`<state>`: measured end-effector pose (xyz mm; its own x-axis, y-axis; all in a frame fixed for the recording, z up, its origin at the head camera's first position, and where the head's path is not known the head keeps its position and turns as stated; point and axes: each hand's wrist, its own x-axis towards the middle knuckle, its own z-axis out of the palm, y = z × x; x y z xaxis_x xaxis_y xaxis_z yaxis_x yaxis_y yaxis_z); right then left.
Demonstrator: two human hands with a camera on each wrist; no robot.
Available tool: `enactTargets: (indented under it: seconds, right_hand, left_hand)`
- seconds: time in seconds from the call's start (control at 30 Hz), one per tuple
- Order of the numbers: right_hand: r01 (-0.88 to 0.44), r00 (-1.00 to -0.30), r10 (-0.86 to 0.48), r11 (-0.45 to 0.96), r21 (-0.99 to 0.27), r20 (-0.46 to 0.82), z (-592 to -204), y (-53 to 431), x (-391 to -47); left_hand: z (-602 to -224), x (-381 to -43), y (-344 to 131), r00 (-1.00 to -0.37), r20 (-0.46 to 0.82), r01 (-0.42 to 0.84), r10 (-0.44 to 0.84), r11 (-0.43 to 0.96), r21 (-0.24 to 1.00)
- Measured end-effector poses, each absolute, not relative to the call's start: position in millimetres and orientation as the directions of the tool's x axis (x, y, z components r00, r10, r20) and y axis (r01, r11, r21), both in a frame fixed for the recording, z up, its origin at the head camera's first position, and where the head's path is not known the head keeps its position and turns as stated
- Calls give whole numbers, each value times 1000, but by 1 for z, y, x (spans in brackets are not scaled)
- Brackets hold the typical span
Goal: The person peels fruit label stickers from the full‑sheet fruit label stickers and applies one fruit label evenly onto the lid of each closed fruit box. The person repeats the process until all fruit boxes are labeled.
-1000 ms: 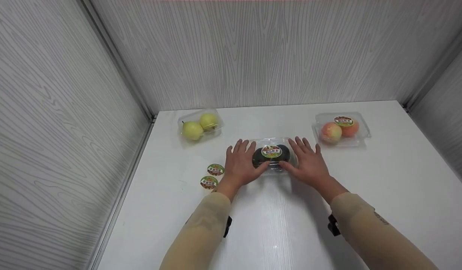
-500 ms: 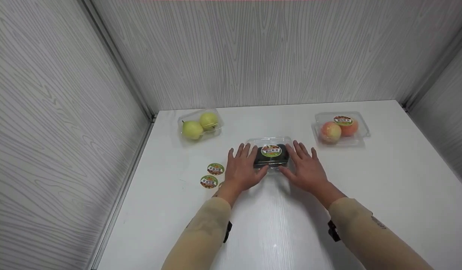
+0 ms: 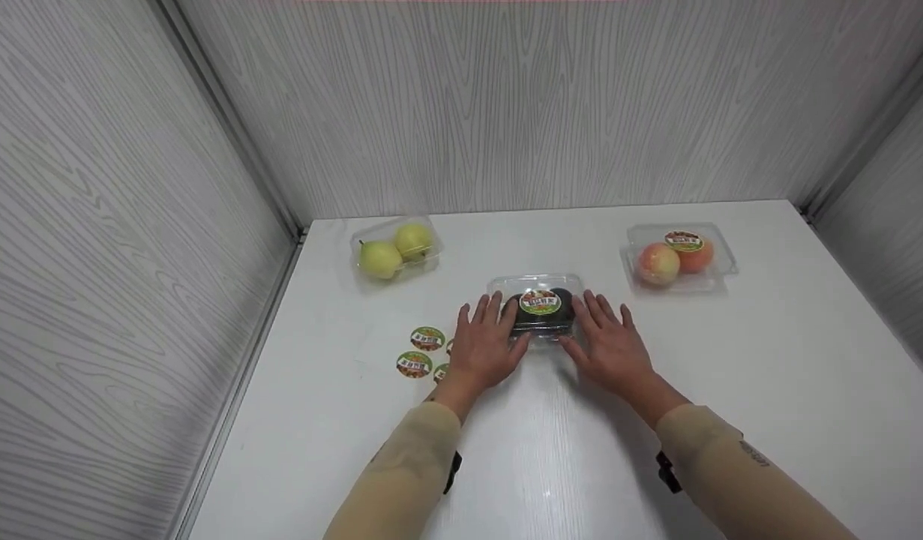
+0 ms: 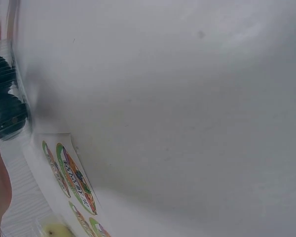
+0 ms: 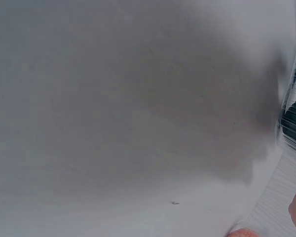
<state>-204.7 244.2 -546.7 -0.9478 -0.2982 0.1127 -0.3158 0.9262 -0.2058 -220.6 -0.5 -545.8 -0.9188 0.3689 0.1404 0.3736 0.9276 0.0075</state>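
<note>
A clear plastic clamshell box (image 3: 506, 285) with dark round fruits (image 3: 558, 318) inside stands in the middle of the table in the head view. On its lid lies an oval fruit label (image 3: 540, 302). My left hand (image 3: 485, 349) is at the box's left side, fingers straight and spread, the index fingertip overlapping its edge. At the right side my right hand (image 3: 615, 351) mirrors it, thumb near the front rim. Both wrist views show the dark fruits (image 4: 9, 116) through the box wall at the frame edge, with only a bit of each hand.
Left of the left hand lies a sheet with several oval stickers (image 3: 415, 365), partly covered by that hand. A clear box with two yellow-green pears (image 3: 380, 259) is at the back left. Another labelled box with two peaches (image 3: 659, 264) stands back right. Grey wood-grain panels (image 3: 506, 112) enclose the table.
Both hands have drawn back slightly toward the person along the box's sides, fingers still straight. More of the stickers beside the left hand now shows. The box stays in about the same place.
</note>
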Motion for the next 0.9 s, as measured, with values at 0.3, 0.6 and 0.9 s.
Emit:
enactTargets:
  seconds: [0.3, 0.6, 0.9]
  right_hand:
    - [-292, -956, -277, 931, -219, 97, -548, 245, -222]
    - [-268, -963, -257, 934, -237, 77, -547, 249, -237]
    - [-254, -967, -248, 936, -243, 56, -548, 255, -251]
  left_hand:
    - [-548, -234, 3, -924, 162, 362, 347, 930, 71]
    - [-548, -253, 8, -931, 131, 353, 340, 930, 97]
    - [-551, -269, 16, -936, 114, 344, 334, 935, 87]
